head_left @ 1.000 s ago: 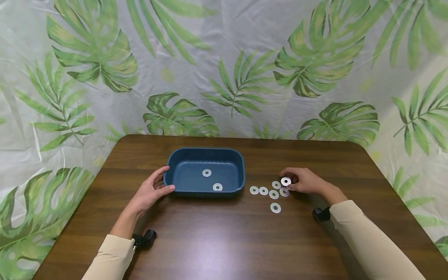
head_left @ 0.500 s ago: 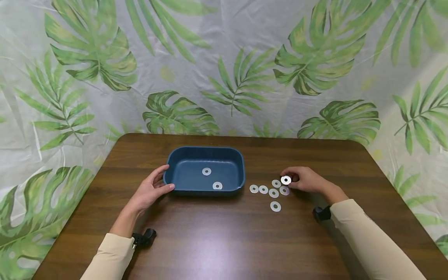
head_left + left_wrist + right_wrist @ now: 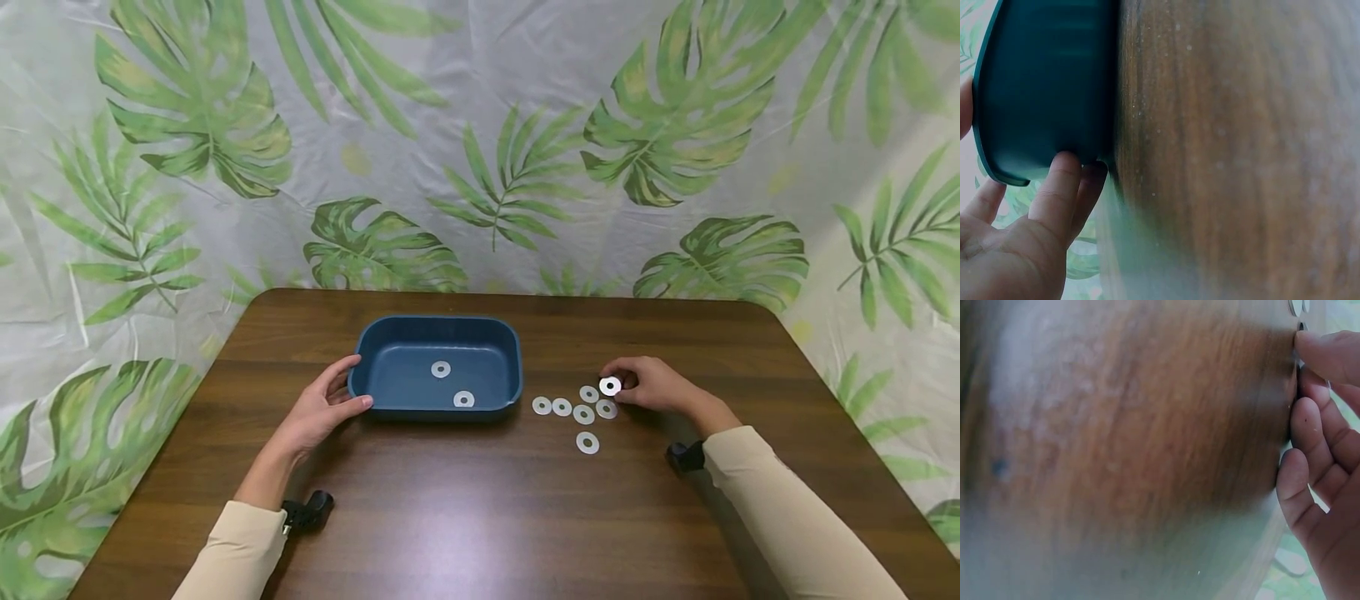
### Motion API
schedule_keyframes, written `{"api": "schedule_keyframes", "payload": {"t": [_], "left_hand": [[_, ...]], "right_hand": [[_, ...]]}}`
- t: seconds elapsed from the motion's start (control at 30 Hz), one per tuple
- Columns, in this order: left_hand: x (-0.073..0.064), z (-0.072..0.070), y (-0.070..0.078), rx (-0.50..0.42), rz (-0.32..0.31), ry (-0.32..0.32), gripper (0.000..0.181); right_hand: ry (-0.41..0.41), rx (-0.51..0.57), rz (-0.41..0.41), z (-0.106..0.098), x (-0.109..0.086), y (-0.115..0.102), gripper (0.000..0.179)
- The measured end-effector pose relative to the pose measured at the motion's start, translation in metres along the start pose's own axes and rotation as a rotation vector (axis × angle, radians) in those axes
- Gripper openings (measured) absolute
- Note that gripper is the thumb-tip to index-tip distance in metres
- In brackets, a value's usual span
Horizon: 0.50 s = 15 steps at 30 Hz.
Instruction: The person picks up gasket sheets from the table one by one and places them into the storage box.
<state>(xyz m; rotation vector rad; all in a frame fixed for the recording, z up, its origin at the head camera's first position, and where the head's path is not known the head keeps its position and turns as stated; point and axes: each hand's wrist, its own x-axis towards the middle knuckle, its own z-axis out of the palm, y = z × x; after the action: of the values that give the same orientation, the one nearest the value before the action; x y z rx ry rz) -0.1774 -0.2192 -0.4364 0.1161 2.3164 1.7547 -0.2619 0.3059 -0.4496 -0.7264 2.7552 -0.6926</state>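
Around the left end of a dark blue rectangular tub (image 3: 435,410) my left hand (image 3: 318,408) holds on, its thumb at the near corner and its other fingers against the end wall (image 3: 1047,106). Two flat metal washers lie inside the tub, one washer (image 3: 441,369) near the middle, another washer (image 3: 464,400) by the front wall. My right hand (image 3: 652,385) pinches a bright washer (image 3: 610,386) between thumb and fingertips, low over the table. Several more washers (image 3: 583,414) lie flat beside and below it. In the right wrist view, the fingertips (image 3: 1293,467) sit close to the tabletop.
The brown wood-grain table (image 3: 450,508) has rounded far corners. Behind it hangs a pale cloth (image 3: 495,125) with green leaf prints. A single washer (image 3: 587,442) lies nearer the front than the others. Black wrist cameras (image 3: 307,510) sit under both forearms.
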Motion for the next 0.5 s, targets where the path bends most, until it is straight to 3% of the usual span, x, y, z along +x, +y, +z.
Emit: {"api": "schedule_keyframes", "payload": {"t": [0.5], "left_hand": [[0.0, 0.0002, -0.0016, -0.012, 0.002, 0.003, 0.076]], "right_hand": [[0.009, 0.015, 0.008, 0.0003, -0.0003, -0.0017, 0.032]]}}
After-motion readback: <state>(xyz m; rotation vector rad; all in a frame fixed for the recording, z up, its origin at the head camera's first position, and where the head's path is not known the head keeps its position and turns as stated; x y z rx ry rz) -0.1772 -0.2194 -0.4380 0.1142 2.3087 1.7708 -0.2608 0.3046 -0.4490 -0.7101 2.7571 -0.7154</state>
